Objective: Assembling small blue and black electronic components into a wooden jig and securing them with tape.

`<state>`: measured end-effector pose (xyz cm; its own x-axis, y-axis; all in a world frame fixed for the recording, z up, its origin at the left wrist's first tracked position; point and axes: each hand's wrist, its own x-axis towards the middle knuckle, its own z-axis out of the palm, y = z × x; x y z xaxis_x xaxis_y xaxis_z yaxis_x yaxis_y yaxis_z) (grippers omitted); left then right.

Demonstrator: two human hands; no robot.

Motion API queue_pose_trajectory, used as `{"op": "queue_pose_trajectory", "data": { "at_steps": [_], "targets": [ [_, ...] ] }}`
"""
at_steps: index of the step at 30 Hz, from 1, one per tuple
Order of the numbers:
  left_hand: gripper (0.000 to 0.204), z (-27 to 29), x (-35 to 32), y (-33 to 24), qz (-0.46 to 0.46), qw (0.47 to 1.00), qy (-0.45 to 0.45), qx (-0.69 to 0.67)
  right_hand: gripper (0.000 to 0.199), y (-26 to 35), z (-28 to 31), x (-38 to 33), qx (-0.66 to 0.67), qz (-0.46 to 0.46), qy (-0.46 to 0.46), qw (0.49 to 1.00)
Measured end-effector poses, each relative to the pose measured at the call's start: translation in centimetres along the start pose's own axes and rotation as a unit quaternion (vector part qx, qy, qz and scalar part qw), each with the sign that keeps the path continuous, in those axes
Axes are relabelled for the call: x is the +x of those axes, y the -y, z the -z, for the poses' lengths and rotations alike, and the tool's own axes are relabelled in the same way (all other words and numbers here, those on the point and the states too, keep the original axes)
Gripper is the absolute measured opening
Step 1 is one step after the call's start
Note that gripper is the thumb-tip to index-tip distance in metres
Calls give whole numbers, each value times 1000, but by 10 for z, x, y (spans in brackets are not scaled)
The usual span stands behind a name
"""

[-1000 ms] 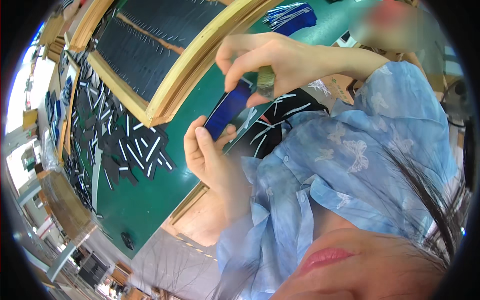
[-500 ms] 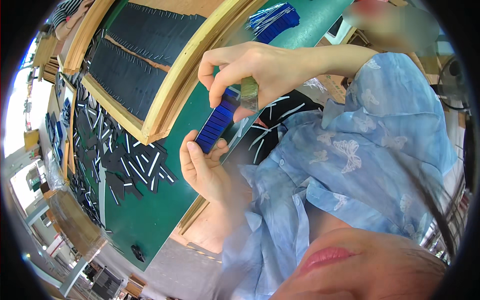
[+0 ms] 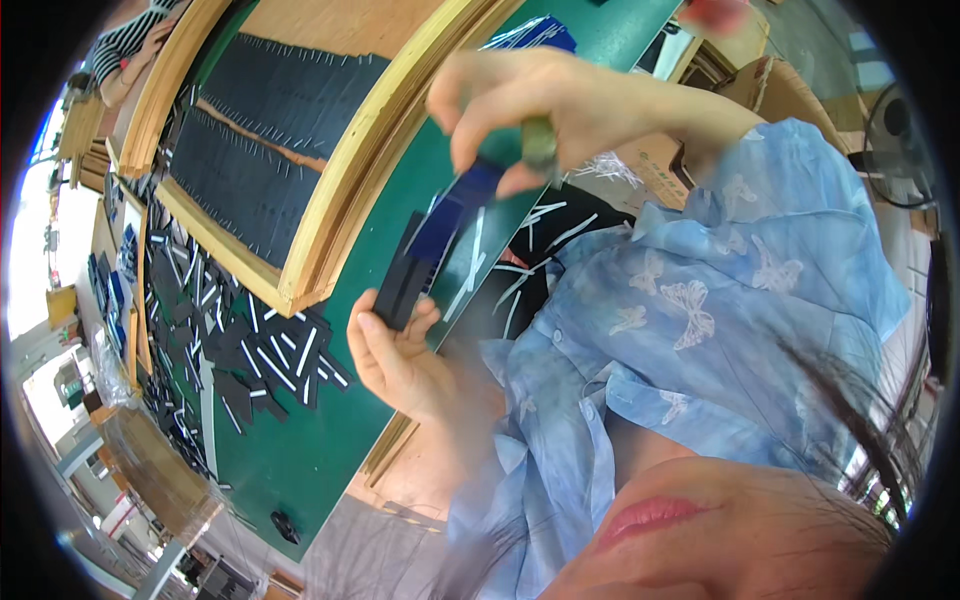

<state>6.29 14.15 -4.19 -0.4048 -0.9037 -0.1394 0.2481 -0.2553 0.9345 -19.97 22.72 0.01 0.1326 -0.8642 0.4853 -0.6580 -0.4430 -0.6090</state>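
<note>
- Just right of the wooden frame point(image 3: 360, 170), above the green table point(image 3: 300, 455), a blue strip point(image 3: 438, 225) and a black strip point(image 3: 397, 285) are held overlapping between both hands.
- The black strip's lower end is pinched by the thumb and fingers of the left hand point(image 3: 400, 360), right of the frame's near corner.
- The blue strip's upper end is gripped by the right hand point(image 3: 530, 105), beside the frame's long rail.
- Both strips are judged light, thin and fairly stiff; the smooth blue face may be slippery and easily scratched, so the ends or long edges are best taken hold of.
- The blue strip is flat, narrow and deep-coloured; the black one looks duller, with finer detail blurred.
- Below the frame, dark pieces point(image 3: 235, 345) with white strips are scattered.
</note>
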Motion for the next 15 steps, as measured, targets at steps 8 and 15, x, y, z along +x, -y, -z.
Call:
{"op": "queue_pose_trajectory", "data": {
  "at_steps": [8, 15],
  "targets": [
    [32, 5, 4, 1, -10, 1000, -2, 16, 32, -63, 75, -81, -94, -140, -28, 985],
    [29, 14, 1, -3, -27, 998, -47, 24, 32, -60, 57, -65, -130, -151, -57, 978]
  ]
}}
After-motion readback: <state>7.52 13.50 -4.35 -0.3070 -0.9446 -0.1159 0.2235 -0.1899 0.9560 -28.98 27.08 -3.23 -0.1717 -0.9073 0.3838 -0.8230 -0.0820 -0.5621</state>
